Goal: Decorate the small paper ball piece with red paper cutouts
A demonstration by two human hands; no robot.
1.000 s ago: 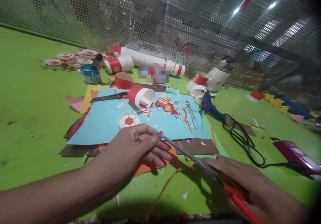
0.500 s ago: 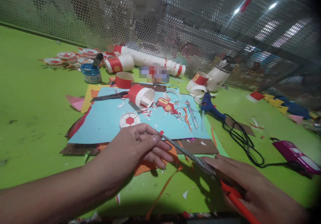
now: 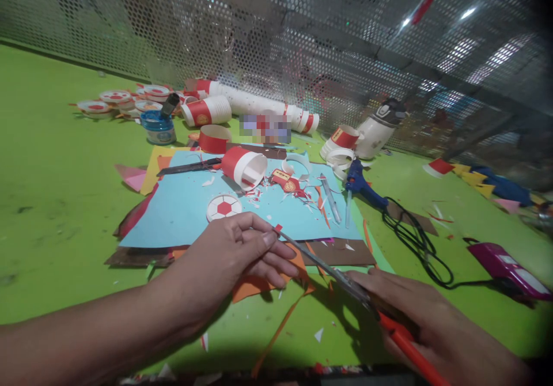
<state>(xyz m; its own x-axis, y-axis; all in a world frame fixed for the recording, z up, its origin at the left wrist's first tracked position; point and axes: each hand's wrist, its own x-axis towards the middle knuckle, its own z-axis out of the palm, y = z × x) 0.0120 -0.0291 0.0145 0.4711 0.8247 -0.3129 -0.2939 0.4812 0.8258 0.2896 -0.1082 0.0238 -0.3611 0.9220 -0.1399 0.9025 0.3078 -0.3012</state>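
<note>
Between thumb and forefinger, my left hand [image 3: 242, 250] pinches a tiny red piece of paper [image 3: 279, 228]; its other fingers are loosely curled. Scissors [image 3: 341, 276] with orange-red handles are in my right hand [image 3: 423, 317], their blades together or nearly so and their tip at the red piece. Just behind my left hand, a white disc with a red football pattern [image 3: 223, 207] lies on light-blue paper [image 3: 173, 213]. A red and white paper cup [image 3: 242, 168] rests on its side there, near red cut-outs [image 3: 287, 183] and scattered scraps.
A blue glue gun [image 3: 365, 184] with a black cord lies right of the paper, near a magenta box [image 3: 507, 268]. Stacked cups [image 3: 263, 103], a blue jar [image 3: 158, 127] and a white bottle [image 3: 378, 129] stand or lie farther back. A perforated metal screen [image 3: 276, 40] rises behind.
Both hands keep almost the same pose, with the scissors tip still at the red piece. The camera view has shifted very slightly.
</note>
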